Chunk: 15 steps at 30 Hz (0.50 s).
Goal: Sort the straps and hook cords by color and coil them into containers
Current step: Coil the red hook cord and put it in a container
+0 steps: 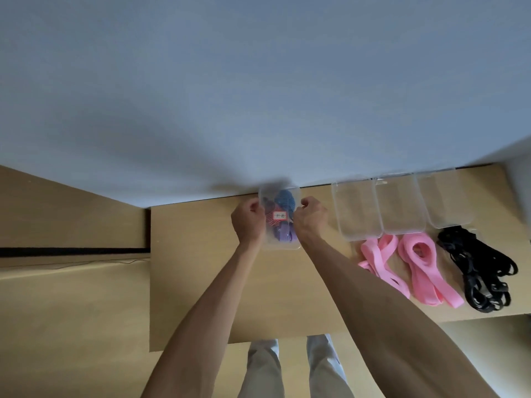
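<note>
A clear plastic container (pixel 280 245) stands at the back of the wooden table (pixel 201 282), against the wall. It holds blue, red-striped and purple cords (pixel 283 222) and bears a small white label. My left hand (pixel 248 221) grips its left side and my right hand (pixel 311 218) grips its right side, fingers curled on the walls. To the right stand three clear containers with nothing inside (pixel 359 209) (pixel 399 206) (pixel 448 201). In front of them lie two bundles of pink straps (pixel 376 258) (pixel 425 268) and a heap of black hook cords (pixel 479 268).
The grey-blue wall (pixel 258 96) rises directly behind the table. A lower wooden surface (pixel 71 297) lies to the left with a dark strip across it. My trouser legs (pixel 293 369) show below the table's front edge.
</note>
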Tool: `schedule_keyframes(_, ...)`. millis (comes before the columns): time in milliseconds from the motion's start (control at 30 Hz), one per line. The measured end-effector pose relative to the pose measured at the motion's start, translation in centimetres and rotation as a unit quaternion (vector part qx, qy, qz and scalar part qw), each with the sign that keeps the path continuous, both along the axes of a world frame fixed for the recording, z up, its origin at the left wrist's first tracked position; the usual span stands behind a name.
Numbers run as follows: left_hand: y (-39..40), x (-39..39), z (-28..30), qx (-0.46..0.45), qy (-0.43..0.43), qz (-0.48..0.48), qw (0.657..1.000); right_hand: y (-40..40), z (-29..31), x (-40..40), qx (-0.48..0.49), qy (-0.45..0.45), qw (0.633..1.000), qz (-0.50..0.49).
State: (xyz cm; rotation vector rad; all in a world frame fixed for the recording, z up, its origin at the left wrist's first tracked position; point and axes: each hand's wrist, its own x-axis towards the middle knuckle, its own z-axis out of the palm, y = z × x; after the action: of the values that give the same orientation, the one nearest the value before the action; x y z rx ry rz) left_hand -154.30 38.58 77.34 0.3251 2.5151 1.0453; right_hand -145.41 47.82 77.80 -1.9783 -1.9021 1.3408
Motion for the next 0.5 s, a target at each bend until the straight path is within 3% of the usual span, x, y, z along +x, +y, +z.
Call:
schedule_keyframes(200,0.5,-0.7,-0.9,-0.014,-0.027,0.02,0.999,-0.8,-1.6,-1.3,0.087,-0.08,0.993,0.016)
schedule_keyframes(333,0.3,-1.5,-0.9,-0.047,-0.067,0.02,0.996,-0.7,-1.5,-1.5,0.079,-0.063,0.994,0.051)
schedule_keyframes(500,0.2,-1.4,-0.8,0.016,-0.079,0.01,0.997,-0.3,-1.4,-1.9,0.111,-0.056,0.989,0.079)
